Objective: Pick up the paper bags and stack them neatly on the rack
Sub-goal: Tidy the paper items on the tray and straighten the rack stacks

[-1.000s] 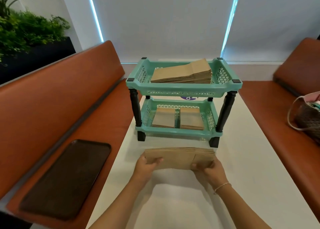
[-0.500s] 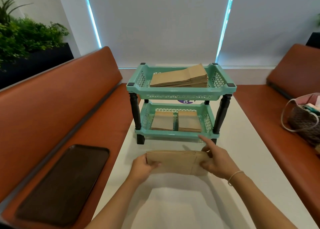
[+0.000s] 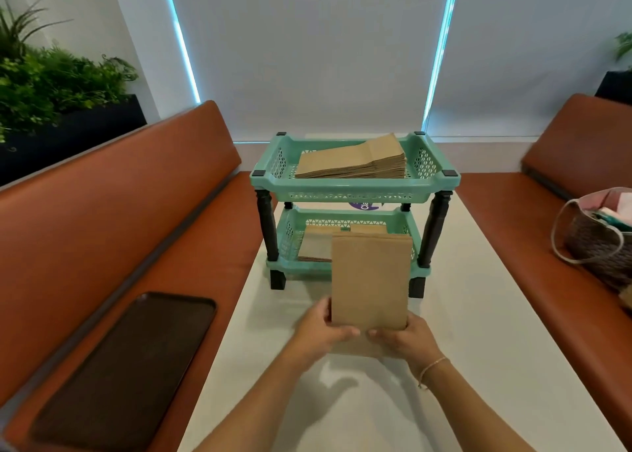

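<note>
Farthest left we see a black planter filled with green plants, set behind the back of the left orange bench. On that bench's seat lies a dark flat tray, with nothing on it that we can make out.

On the white table in the middle stands the mint-green two-tier rack on black legs. Its upper basket holds a thick stack of paper bags, lying flat and fanned so that its right side rises higher than its left. The lower basket holds a flat pile on its left side; more brown paper shows behind, but we cannot tell how it is arranged because the held bundle covers it.

That held bundle of brown paper bags stands upright in front of the lower tier, long side vertical, its top edge level with the lower basket's opening. Our left hand grips its lower left corner, fingers curled under the bottom edge, and our right hand, a thin bracelet on its wrist, grips the lower right corner likewise. Both hands are clamped on the bundle just above the table.

On the right orange bench sits a woven handbag, open at the top, with pink and teal items inside that we cannot identify.
</note>
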Motion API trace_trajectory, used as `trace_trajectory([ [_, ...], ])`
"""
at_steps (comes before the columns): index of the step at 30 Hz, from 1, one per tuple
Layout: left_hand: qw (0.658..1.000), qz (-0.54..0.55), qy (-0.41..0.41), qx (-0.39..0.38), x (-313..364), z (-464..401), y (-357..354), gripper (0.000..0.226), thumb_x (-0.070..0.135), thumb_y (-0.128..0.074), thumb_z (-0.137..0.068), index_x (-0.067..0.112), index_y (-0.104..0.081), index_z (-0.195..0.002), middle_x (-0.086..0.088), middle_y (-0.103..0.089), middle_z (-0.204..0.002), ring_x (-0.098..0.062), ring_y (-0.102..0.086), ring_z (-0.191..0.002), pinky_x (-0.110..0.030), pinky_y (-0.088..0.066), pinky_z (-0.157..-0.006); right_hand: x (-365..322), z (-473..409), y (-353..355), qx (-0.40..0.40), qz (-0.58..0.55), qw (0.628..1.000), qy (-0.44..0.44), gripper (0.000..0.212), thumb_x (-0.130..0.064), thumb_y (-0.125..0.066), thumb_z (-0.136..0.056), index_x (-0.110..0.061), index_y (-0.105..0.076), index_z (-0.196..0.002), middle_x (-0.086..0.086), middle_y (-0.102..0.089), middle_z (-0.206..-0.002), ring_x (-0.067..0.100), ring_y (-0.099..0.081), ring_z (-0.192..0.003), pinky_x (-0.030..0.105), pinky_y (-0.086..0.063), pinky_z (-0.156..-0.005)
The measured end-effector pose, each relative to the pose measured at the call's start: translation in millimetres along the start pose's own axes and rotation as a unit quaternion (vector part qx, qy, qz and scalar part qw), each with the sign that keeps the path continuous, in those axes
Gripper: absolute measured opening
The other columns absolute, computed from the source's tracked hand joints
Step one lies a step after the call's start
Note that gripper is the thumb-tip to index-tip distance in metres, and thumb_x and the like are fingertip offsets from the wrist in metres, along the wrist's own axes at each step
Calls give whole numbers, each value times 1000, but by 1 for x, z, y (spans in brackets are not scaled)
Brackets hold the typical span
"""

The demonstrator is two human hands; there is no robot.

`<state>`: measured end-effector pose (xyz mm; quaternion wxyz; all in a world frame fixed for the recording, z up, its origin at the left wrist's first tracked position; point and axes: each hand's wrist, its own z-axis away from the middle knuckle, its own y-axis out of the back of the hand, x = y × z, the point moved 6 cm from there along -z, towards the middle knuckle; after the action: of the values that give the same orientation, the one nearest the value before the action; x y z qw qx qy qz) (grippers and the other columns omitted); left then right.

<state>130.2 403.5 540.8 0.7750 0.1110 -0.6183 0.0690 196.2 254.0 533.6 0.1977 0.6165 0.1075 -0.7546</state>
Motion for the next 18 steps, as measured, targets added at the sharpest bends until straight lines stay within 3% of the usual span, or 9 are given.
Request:
trace_trajectory([
  [2,999,-21,-11,40,-4,-3,-5,48,3,-72,-78,13,-52,-120,2,-64,-108,-14,-61,-102,-18,-50,-82,0,-2,-4,16,-9,1000,3,55,-16,-81,-47,-13,-63,-99,5,-68,-91,21,-62,-82,28,-52,-64],
  [4,997,-21,-27,64,5,-5,-5,39,4,-68,-83,19,-50,-113,2,-63,-106,-13,-59,-100,-11,-47,-74,-5,-5,-3,33,-18,999,16,51,-3,-85,-56,-11,-62,-101,4,-67,-90,20,-61,-81,28,-52,-66],
  [7,996,-15,-53,68,15,-6,0,36,8,-68,-84,23,-50,-111,6,-63,-104,-12,-59,-99,-10,-47,-75,-20,-7,-4,28,-17,997,67,35,7,-79,-66,-11,-63,-92,0,-66,-81,15,-60,-74,17,-51,-58],
  [9,996,-13,-55,62,12,-6,2,41,10,-70,-82,25,-50,-115,8,-64,-107,-10,-60,-102,-13,-48,-80,-25,-6,-5,29,6,996,83,36,-2,-84,-60,-12,-63,-87,-2,-64,-77,12,-58,-71,15,-49,-54],
  [11,997,-30,-40,53,0,-6,2,56,12,-77,-76,24,-47,-122,7,-63,-112,-8,-59,-104,-17,-50,-83,-19,-8,-6,36,59,995,71,38,-14,-84,-57,-12,-63,-89,2,-64,-80,19,-59,-77,23,-51,-63],
  [13,998,-41,-6,39,-15,-7,0,65,8,-80,-72,21,-46,-126,3,-61,-117,-9,-58,-103,-16,-53,-76,-11,-9,-8,34,94,993,60,35,-13,-82,-68,-17,-62,-96,5,-64,-90,23,-60,-89,33,-53,-76],
  [16,998,-43,32,22,-28,-6,-3,55,-4,-74,-74,10,-52,-122,-3,-60,-113,-12,-59,-93,-12,-50,-61,-16,-8,-8,27,91,993,66,41,-11,-82,-67,-25,-58,-97,-3,-63,-92,17,-59,-89,31,-51,-78],
  [18,993,-110,27,27,-31,-10,2,45,3,-74,-77,9,-59,-118,-2,-62,-108,-17,-59,-99,-18,-51,-72,-30,-7,-6,17,63,995,77,39,-6,-83,-65,-23,-61,-93,-6,-64,-90,13,-59,-86,28,-51,-76],
])
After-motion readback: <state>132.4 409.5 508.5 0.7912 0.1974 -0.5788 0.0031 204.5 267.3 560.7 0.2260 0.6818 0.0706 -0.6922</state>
